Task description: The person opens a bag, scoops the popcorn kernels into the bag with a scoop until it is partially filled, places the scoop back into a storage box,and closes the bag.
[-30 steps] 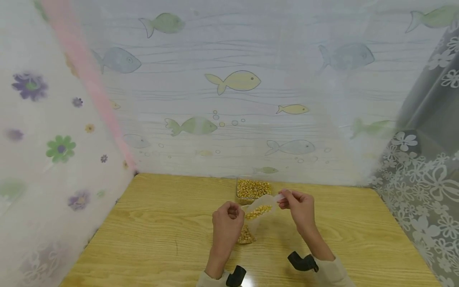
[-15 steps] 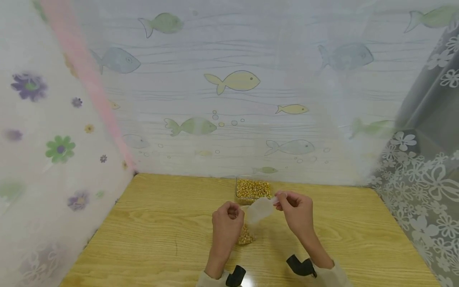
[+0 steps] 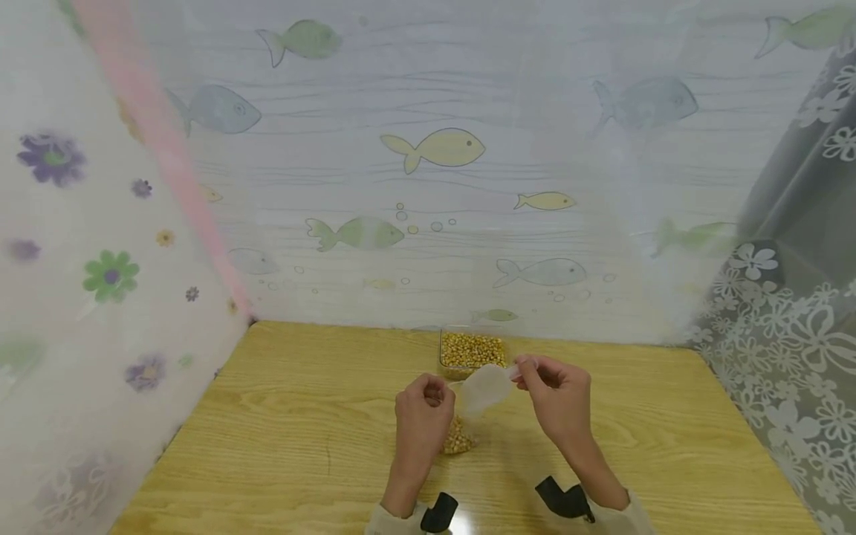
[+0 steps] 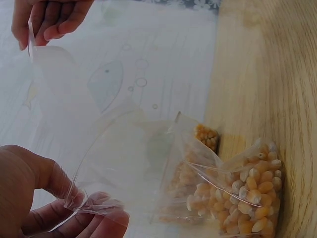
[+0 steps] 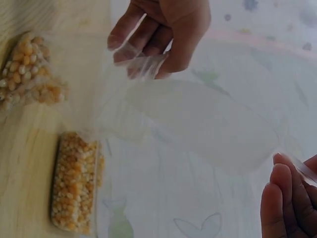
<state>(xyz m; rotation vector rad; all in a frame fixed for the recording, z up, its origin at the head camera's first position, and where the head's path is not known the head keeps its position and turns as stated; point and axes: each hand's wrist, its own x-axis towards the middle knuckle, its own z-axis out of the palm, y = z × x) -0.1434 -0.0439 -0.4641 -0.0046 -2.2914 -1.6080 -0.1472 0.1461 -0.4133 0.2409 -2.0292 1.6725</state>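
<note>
A clear plastic bag (image 4: 148, 168) stands on the table, its lower part filled with corn kernels (image 4: 247, 198). My left hand (image 3: 423, 416) pinches the bag's upper edge between thumb and fingers. In my right hand (image 3: 558, 390) is the handle of a translucent white scoop (image 3: 486, 388), gripped between thumb and fingertips. The scoop's blade slants down toward the bag's mouth, close to the left fingers, and no kernels show on it. Just behind, a clear rectangular container (image 3: 451, 371) holds many more kernels.
The wood-grain table (image 3: 301, 416) reaches back to a fish-patterned curtain (image 3: 428, 186). Flowered fabric (image 3: 73, 223) hangs along the left side, and lace over grey cloth (image 3: 796, 357) on the right. Each wrist wears a black mount (image 3: 563, 498).
One second ago the scoop carried kernels; it has since been tipped toward the bag and shows none. The right hand shifted slightly left, then back a little. The left hand has stayed put.
</note>
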